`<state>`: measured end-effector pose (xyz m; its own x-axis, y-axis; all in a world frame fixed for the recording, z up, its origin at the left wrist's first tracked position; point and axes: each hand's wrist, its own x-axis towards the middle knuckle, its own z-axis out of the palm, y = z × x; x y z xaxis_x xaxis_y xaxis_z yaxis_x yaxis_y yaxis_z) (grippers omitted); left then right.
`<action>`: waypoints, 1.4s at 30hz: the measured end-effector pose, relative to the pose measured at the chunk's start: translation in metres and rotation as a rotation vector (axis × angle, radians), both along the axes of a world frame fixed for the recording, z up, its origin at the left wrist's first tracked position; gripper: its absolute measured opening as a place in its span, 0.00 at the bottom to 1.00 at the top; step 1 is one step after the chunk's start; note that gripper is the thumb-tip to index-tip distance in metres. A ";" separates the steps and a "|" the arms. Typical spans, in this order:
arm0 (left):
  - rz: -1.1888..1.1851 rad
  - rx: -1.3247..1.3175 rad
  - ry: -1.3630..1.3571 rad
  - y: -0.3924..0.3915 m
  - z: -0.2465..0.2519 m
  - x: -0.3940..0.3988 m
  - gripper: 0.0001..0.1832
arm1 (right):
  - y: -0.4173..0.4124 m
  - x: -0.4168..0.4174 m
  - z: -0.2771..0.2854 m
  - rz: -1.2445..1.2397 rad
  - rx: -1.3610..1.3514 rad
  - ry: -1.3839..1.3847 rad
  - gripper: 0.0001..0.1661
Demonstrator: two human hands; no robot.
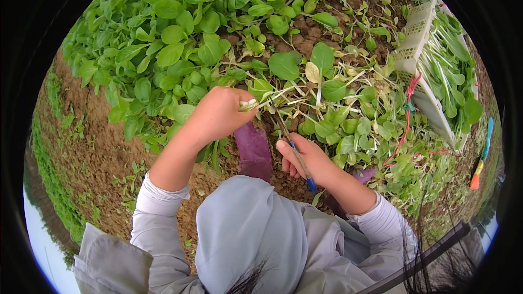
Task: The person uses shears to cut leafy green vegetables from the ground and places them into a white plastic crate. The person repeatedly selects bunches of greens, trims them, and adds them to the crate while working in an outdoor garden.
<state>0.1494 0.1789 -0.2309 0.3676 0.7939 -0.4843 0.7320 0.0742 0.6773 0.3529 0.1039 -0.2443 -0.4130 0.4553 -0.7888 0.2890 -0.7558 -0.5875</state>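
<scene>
My left hand [218,115] is closed around leafy greens, with their pale cut stem ends [247,105] poking out past the thumb side. Some leaves [213,156] hang below that fist. In my right hand [308,158] is a thin knife [280,119] with blue on its handle, its blade angled up and left. The blade tip is close to the stem ends; whether they touch I cannot tell. Under and beyond the knife, loose leaves and yellowed trimmings [322,100] cover the soil. Standing leafy greens [175,28] grow densely ahead and to the left.
A white plastic crate [413,45] of harvested greens [449,61] stands tilted at right, with red cord [404,130] tied on. A purple boot [254,151] is between my arms. Farther right lies a multicoloured strip-like object [483,153]. Bare soil [98,126] extends left.
</scene>
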 end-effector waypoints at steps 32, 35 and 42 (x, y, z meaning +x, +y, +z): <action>-0.486 0.537 1.104 0.125 -0.091 -0.083 0.06 | 0.000 0.008 -0.012 -0.178 -0.048 -0.061 0.19; -0.509 0.477 1.130 0.125 -0.100 -0.082 0.07 | -0.002 0.006 -0.012 -0.172 -0.052 -0.061 0.19; -0.431 0.285 1.194 0.123 -0.089 -0.061 0.09 | -0.003 0.008 -0.012 -0.170 -0.066 -0.040 0.19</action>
<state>0.0881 0.3021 -0.3198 0.0791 0.8493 -0.5220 0.8185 -0.3542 -0.4523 0.3612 0.1006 -0.2563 -0.3019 0.4626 -0.8336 0.1756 -0.8324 -0.5256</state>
